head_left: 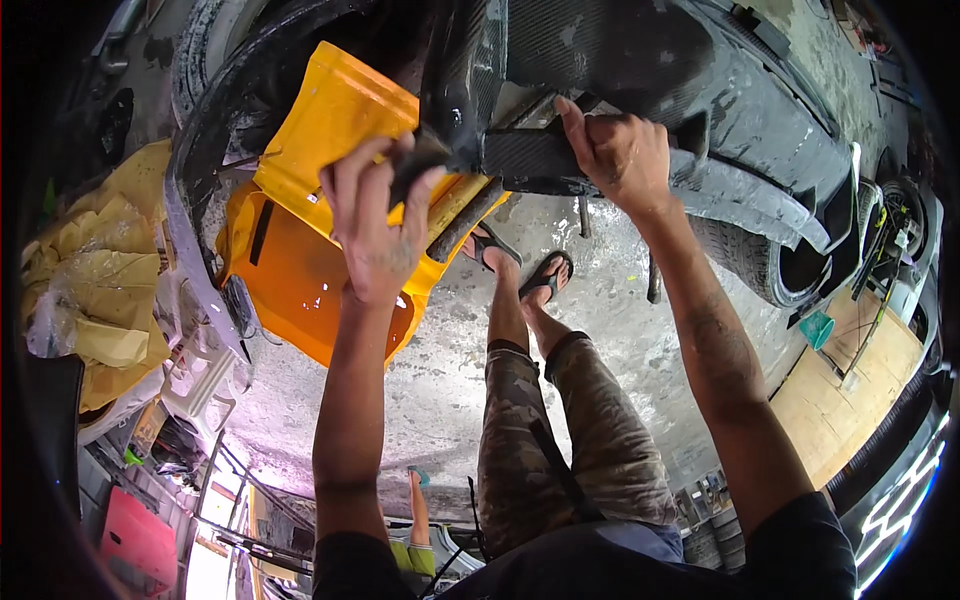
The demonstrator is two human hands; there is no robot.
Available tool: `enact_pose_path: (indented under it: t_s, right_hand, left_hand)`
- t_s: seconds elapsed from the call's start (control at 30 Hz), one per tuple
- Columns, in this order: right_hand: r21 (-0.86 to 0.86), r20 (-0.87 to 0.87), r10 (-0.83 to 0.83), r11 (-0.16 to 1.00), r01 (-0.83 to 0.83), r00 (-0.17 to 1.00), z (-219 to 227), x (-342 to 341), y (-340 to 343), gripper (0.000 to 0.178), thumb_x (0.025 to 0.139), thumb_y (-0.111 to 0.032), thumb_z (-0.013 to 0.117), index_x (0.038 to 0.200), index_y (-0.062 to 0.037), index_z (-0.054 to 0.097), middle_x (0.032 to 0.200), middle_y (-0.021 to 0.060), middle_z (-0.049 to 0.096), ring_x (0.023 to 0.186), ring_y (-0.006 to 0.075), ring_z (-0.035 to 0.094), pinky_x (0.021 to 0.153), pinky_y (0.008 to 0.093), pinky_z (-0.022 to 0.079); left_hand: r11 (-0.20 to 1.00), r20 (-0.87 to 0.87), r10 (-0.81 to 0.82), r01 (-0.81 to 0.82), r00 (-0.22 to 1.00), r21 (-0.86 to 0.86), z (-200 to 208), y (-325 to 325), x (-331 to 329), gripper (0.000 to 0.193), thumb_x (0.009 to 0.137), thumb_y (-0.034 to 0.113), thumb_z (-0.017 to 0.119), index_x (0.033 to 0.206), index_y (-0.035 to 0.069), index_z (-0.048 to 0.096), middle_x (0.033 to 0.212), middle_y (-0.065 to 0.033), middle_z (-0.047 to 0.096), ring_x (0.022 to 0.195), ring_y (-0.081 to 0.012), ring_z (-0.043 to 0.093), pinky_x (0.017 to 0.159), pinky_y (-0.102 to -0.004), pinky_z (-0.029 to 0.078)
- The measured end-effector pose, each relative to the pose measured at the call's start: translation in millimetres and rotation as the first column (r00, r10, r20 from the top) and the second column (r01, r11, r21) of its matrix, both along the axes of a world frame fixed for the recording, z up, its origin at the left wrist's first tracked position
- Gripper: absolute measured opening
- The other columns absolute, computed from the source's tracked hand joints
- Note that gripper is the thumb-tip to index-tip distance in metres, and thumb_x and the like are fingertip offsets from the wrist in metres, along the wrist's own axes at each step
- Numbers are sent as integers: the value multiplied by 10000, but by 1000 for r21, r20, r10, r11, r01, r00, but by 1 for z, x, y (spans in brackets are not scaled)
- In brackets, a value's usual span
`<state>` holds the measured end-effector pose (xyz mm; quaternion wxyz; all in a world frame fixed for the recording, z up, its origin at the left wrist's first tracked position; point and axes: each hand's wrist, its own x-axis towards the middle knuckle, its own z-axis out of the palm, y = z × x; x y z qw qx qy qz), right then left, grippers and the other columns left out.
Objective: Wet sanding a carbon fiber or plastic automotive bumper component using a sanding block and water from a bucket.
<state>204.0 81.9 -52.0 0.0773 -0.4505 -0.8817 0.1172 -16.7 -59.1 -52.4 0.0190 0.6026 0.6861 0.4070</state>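
Item 1: small dark block (422, 168), blurred, material n/k; upper ctr of frame, in L hand (378, 230), fingers and thumb bent round its sides. Contact w/ item 2 can't be told. Prob. light, maybe slightly yielding; best hold = thumb one side, fingers opp. Item 2: large blk body part w/ carbon-type weave (600, 48), upper ctr to upper R of frame; incl. flat blk arm (525, 155) under R hand (630, 160). R hand: fingers curled over the arm, thumb spread apart; how firmly it grips can't be told. Est. stiff, light for its size, awkward in bulk; shiny patches suggest a slick surface, thin edges may chip. Best hold: flat arm or another thick section, not the thin rims. Item 3: glossy yellow-orange moulded shell, prob. plastic (330, 105), upper L of ctr, just beside/behind L hand; prob. light, semi-stiff, slippery, scratches easily; lift by both side edges. Base: grey mottled concrete floor (430, 400). Brands/labels/writing: none legible on items 1–3; dark stripe on item 3 shows no readable characters.
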Motion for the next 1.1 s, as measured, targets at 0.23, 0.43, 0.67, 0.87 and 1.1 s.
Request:
enact_pose_path:
  t_s: [0.23, 0.43, 0.67, 0.87, 1.1]
  right_hand:
    - [-39, -21, 6, 999, -6, 1000, 1, -13, -1, 665, 1010, -471, 522, 479, -80, 604, 490, 131, 576, 476, 342, 618, 464, 411, 482]
    - [-30, 1, -18, 999, 18, 1000, -2, -8, -1, 634, 1002, -454, 543, 493, -83, 613, 497, 129, 580, 481, 351, 618, 467, 411, 485]
    - [-22, 16, -16, 1000, 16, 1000, -2, -4, -1, 617, 1000, -434, 553, 491, -90, 610, 496, 129, 579, 469, 357, 611, 467, 414, 486]
    - [-21, -67, 29, 999, -31, 997, -1, -24, -9, 638, 1006, -428, 551, 474, -77, 570, 478, 118, 565, 459, 353, 602, 457, 419, 468]
    - [62, 14, -6, 998, 5, 1000, -2, 6, 2, 636, 997, -412, 584, 471, -57, 548, 484, 137, 555, 459, 354, 592, 454, 433, 455]
  left_hand:
    - [993, -175, -97, 107, 980, 50, 5, 51, -1, 297, 859, 177, 775, 1099, 18, 704, 1109, -98, 647, 1049, -281, 576, 863, -401, 458]
    - [993, -93, -119, 117, 989, -25, 5, 49, 13, 288, 867, 167, 770, 1091, 2, 697, 1096, -115, 644, 1060, -282, 569, 880, -424, 436]
    - [999, -89, -23, 19, 996, -47, -18, 9, 9, 277, 852, 160, 788, 1063, 2, 703, 1109, -115, 634, 1013, -290, 583, 871, -426, 428]
    - [988, 151, 87, -105, 985, 117, 16, 61, -10, 294, 852, 169, 794, 1051, 12, 645, 1046, -118, 594, 932, -288, 586, 840, -393, 456]
    - [684, 179, 706, -594, 685, -423, -62, -173, -44, 352, 931, 245, 739, 1107, -33, 614, 1118, -155, 587, 932, -245, 625, 729, -364, 533]
